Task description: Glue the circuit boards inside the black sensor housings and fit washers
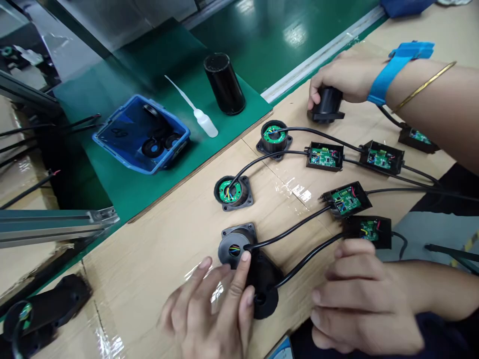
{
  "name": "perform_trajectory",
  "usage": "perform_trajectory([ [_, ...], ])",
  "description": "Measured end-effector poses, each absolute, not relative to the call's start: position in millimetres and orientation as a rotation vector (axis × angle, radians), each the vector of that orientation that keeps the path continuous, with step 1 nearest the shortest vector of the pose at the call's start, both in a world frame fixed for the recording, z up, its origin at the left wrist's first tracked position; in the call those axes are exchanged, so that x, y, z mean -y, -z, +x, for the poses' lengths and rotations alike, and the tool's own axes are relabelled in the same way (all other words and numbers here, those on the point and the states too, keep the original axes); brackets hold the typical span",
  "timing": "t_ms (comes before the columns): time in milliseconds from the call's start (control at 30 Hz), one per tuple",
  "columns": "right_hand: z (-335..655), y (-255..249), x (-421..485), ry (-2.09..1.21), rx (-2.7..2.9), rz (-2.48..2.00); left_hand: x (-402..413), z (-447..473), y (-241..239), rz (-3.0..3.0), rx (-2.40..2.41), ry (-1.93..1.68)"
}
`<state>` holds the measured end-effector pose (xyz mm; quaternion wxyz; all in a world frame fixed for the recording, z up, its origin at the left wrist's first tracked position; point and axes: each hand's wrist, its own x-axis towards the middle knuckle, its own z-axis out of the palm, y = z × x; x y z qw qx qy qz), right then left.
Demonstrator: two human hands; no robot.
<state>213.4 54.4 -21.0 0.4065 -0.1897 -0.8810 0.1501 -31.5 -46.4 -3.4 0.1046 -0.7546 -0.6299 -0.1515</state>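
Note:
My left hand [209, 314] lies low in the view with its fingers stretched out. One fingertip presses on a black round connector housing [235, 248] whose coloured wires show in its centre hole. A second black housing [266, 291] lies just right of those fingers. My right hand [361, 304] rests palm down with its fingers curled together, right below a small black box with a green circuit board [368, 230]. A black cable [307, 259] runs from the second housing under those fingers. What they grip is hidden.
Two more housings with green boards [232, 192] [274, 135] and several cabled boxes [325, 156] lie on the cardboard-covered bench. Another person's hand [348, 75], wearing a blue wrist strap, holds a black socket [326, 104]. A blue bin [142, 133], white dropper bottle [204, 119] and black cylinder [224, 84] stand on the green mat.

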Motion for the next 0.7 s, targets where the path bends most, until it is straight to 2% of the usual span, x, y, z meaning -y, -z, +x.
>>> perform_trajectory([
  [133,204,-29,-101,-0.535,2.44,-0.497,38,-49,19,-2.215,2.194,0.889],
  [267,169,-30,-129,-0.573,2.72,-0.327,30,-58,38,-2.186,2.394,1.177],
  [467,127,-12,-123,-0.495,2.951,-0.149,23,-51,43,-2.237,2.265,1.1],
  [700,115,-18,-118,-0.323,3.02,-0.144,24,-54,40,-2.249,2.249,1.05],
])
